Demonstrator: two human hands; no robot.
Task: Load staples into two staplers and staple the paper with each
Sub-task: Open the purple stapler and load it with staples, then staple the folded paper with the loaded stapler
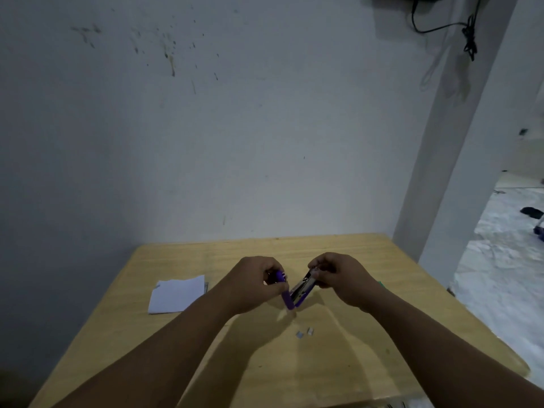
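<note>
At about nine o'clock from the hands, a small stack of white paper lies flat on the wooden table; it looks light and limp, best pinned flat or taken by an edge. At the table's centre, the left hand has its fingers curled round the purple top arm of the purple stapler, which is swung wide open and held just above the table. The stapler looks small, light and rigid, with a sprung hinge that may snap shut, so each half wants a firm grip near its free end. The right hand pinches the far end of the exposed metal magazine; whether it also holds staples I cannot tell. At five o'clock from the stapler, two short staple strips lie loose, brittle and easily broken. At three o'clock, something green peeks out behind the right wrist.
</note>
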